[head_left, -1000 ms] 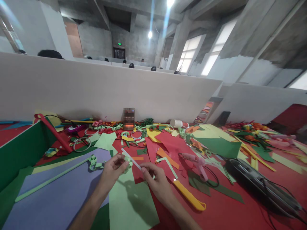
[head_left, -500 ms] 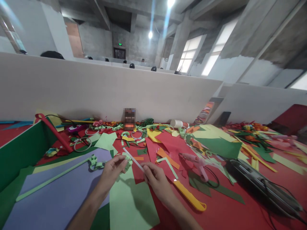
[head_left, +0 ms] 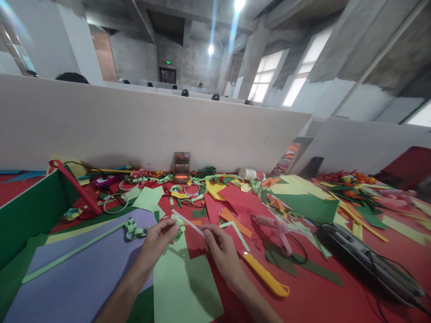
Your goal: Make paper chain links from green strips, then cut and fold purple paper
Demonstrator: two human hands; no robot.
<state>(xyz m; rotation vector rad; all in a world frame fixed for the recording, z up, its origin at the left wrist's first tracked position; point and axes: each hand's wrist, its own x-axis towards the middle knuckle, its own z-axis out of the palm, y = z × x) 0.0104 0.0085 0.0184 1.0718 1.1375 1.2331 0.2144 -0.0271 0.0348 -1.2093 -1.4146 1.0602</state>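
My left hand [head_left: 157, 242] pinches a light green paper chain [head_left: 136, 229] at its curled end, over a light green sheet [head_left: 183, 287]. My right hand [head_left: 220, 251] pinches one end of a narrow white paper strip [head_left: 186, 221] that slants up and to the left towards the left fingers. Both hands hover low over the red table [head_left: 303, 296], close together. A yellow utility knife [head_left: 266, 276] lies just right of my right wrist.
Paper scraps in many colours cover the table. A pink glue gun [head_left: 278, 226] and a black tool [head_left: 363, 258] lie to the right. A purple sheet [head_left: 77, 273], green board [head_left: 30, 211] and wire rings [head_left: 114, 202] are left. A grey partition [head_left: 151, 121] stands behind.
My right hand has lifted slightly and moved a little towards the left hand, bringing the white strip with it. The left hand has barely moved.
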